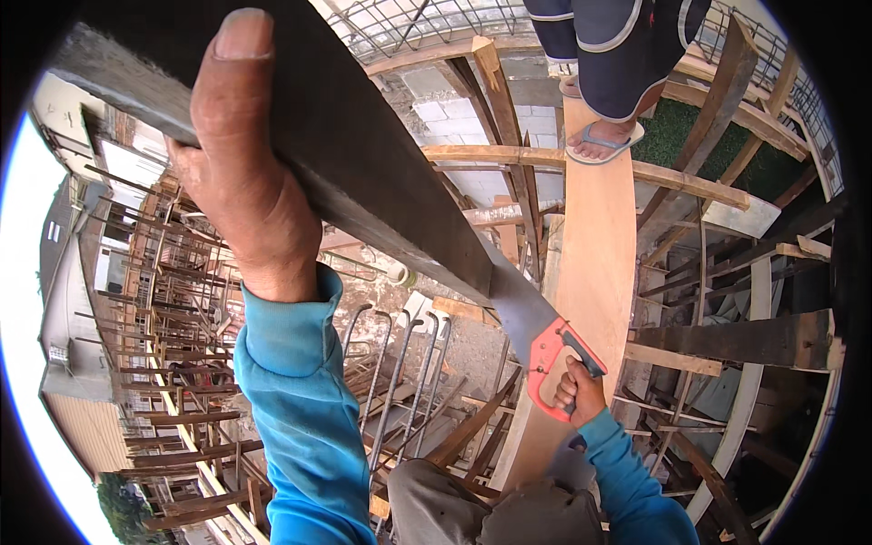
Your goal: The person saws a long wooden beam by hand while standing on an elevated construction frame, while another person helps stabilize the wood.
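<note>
My left hand (pixel 241 173) is wrapped round a thick dark timber beam (pixel 363 154), its thumb lying along the near face. The beam slants from the upper left down to its end near the middle of the view. My right hand (pixel 581 389) grips the red and black handle of a handsaw (pixel 527 320). The saw's grey blade reaches up and left to the beam's lower end and is partly hidden behind it; whether the teeth touch the wood I cannot tell.
A long wooden plank (pixel 595 245) runs away from under me. On its far end another person stands in sandals (pixel 607 143). Timber scaffolding (pixel 182 345) fills the left, with more beams (pixel 727 341) at right. Bent metal bars (pixel 400 381) rise from the ground far below.
</note>
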`<act>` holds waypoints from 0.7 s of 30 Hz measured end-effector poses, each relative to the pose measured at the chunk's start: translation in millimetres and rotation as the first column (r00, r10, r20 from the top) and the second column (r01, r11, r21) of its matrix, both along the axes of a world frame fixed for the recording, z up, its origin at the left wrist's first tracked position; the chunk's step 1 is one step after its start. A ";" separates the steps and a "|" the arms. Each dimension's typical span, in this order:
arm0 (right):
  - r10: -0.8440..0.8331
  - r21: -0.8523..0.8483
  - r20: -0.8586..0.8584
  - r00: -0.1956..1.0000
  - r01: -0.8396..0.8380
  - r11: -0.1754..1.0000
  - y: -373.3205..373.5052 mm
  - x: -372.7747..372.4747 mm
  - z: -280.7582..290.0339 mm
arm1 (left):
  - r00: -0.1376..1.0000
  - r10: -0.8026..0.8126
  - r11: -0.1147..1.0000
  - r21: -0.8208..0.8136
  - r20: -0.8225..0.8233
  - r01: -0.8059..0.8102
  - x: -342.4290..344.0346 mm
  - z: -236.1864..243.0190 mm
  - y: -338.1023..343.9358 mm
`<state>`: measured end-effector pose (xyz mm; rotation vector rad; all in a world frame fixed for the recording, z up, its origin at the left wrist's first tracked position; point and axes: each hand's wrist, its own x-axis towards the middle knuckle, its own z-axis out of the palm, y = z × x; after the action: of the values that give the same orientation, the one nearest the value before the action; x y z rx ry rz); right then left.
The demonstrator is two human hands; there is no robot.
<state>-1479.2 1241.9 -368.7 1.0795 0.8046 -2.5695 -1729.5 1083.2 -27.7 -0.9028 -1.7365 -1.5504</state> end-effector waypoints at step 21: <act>-0.006 0.021 -0.289 0.957 0.012 1.000 28.3 -26.4 -36.5 | 0.999 0.036 0.994 0.101 0.033 -0.039 5.3 6.4 14.8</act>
<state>-1505.7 1270.2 -405.2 0.7208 0.8966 -2.7713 -1724.2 1098.0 -21.2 -0.7954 -1.6704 -1.6203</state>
